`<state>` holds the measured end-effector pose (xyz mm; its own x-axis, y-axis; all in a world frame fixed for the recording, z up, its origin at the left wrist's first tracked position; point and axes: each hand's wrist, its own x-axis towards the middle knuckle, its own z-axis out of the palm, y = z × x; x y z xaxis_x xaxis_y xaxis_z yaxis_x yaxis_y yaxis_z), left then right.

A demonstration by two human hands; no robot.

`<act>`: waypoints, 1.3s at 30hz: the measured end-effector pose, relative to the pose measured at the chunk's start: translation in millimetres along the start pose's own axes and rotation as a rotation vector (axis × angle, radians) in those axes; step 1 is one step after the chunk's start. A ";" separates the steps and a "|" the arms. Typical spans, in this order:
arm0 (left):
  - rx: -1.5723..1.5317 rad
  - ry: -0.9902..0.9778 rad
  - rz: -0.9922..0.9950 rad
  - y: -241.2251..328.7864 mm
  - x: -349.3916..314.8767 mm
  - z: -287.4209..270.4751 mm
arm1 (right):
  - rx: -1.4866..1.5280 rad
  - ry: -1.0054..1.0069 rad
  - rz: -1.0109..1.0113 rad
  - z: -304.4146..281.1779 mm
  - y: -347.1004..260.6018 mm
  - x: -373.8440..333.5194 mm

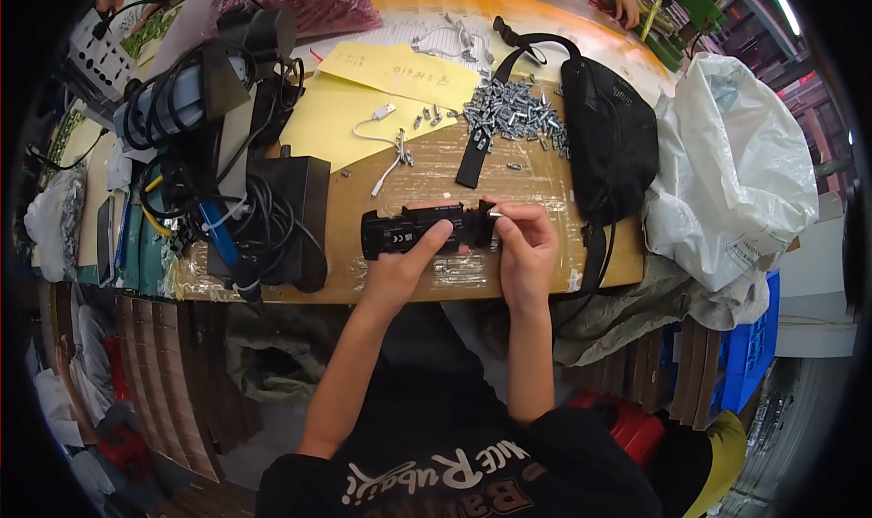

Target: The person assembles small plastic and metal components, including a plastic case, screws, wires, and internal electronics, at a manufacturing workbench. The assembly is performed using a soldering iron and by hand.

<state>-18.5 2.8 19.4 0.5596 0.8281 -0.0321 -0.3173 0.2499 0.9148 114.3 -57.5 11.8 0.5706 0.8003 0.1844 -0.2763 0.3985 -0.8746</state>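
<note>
My left hand [411, 262] is closed around a black plastic device [389, 234] with pale printing on its side, held level just above the table's near edge. The thumb lies across its front. At the device's right end my right hand [530, 254] pinches a small silvery piece [495, 214] between thumb and fingertips. It touches or nearly touches the device; whether it sits in an opening I cannot tell. Beyond the hands lies a heap of small metal parts [518, 114]. A short white USB cable [363, 134] rests partly on yellow paper [331, 123].
A black pouch with straps [610, 136] and a white plastic bag [736, 173] lie to the right. On the left, a black box [304, 186] stands among tangled black cables [263, 232]. A pink plastic bag [300, 4] and another person's hand [627, 4] are at the far side.
</note>
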 end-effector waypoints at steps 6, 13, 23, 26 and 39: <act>-0.174 0.053 0.037 -2.6 -0.3 -1.9 | -0.042 -0.017 -0.035 -3.8 8.1 -0.3; -0.003 0.061 -0.030 2.1 -0.5 2.6 | -0.032 -0.048 -0.053 -3.7 3.2 -0.8; 0.228 0.007 0.000 -1.7 0.4 3.1 | 0.095 -0.114 0.063 -5.8 -2.4 -5.5; 0.209 0.013 0.013 -4.7 0.5 2.4 | 0.075 -0.176 0.091 -4.7 -4.7 -6.6; 0.311 -0.121 0.140 -13.2 0.7 0.9 | -0.161 -0.107 -0.029 -4.1 -7.0 -6.4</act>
<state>-13.2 -0.4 7.7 0.6195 0.7737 0.1325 -0.1592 -0.0414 0.9864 115.7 -67.2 14.9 0.4884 0.8362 0.2495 -0.1293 0.3521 -0.9270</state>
